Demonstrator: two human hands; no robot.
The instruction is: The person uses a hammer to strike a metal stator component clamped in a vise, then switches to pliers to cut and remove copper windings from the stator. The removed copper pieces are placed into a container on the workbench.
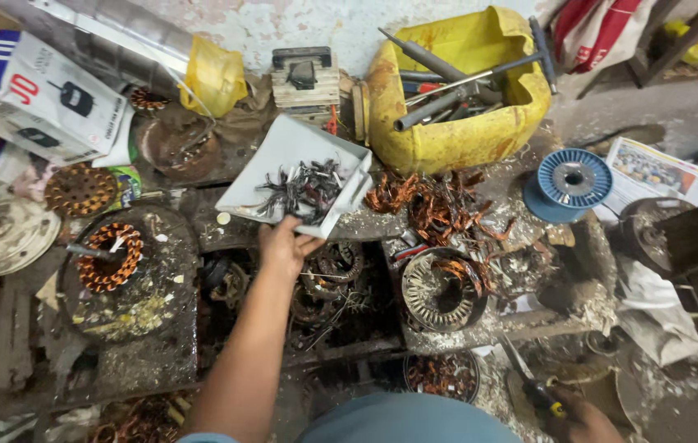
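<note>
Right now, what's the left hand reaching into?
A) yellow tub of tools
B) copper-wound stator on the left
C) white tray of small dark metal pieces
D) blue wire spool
C: the left hand has its fingers at the lower edge of the tilted white tray, right by the pile of small dark metal pieces; the yellow tub and blue spool sit well off to the right.

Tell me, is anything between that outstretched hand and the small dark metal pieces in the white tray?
Nothing visible. The left hand is at the white tray's near edge, and the dark metal pieces lie open just beyond its fingertips. The right hand grips a tool handle apart, lower right.
</note>
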